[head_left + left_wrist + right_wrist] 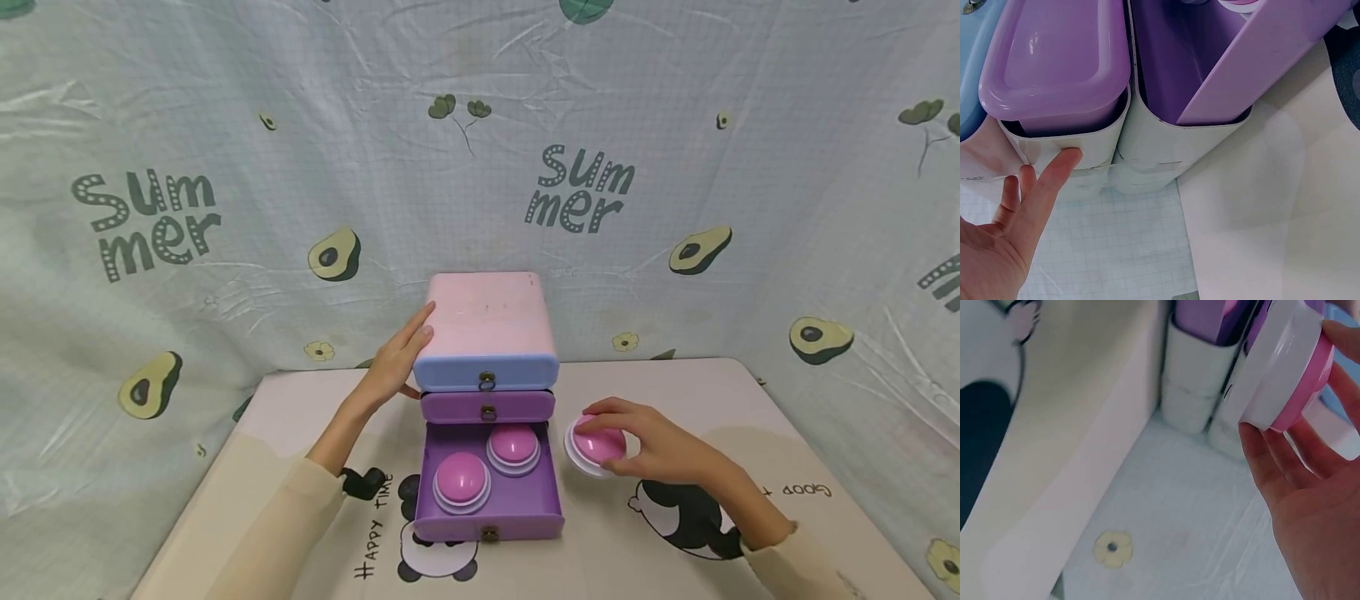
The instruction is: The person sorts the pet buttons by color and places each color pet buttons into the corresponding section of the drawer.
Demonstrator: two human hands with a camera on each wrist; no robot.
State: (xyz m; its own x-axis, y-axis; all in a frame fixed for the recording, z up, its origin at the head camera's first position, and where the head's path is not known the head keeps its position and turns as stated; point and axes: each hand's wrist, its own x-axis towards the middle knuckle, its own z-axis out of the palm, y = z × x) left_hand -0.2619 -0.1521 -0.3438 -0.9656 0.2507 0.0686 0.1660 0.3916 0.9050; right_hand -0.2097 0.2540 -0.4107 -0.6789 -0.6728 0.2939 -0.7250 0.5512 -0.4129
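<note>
A small drawer cabinet (pixel 487 312) with a pink top stands at the back of the table. Its lowest purple drawer (pixel 553 492) is pulled out, and two pink push buttons (pixel 461 479) with white bases lie inside. My left hand (pixel 393 362) rests against the cabinet's left side, fingers extended; the left wrist view shows a fingertip (pixel 1071 156) touching the pale side wall. Just right of the drawer, my right hand (pixel 652 437) grips another pink push button (pixel 600 442) by its rim. In the right wrist view that button (pixel 1307 381) is tilted, fingers around its edge.
Above the open drawer sit a closed purple drawer (pixel 450 407) and a closed blue one (pixel 450 374). The table mat (pixel 300 567) carries printed pandas and lettering. Behind it hangs a sheet (pixel 480 192) with avocado prints.
</note>
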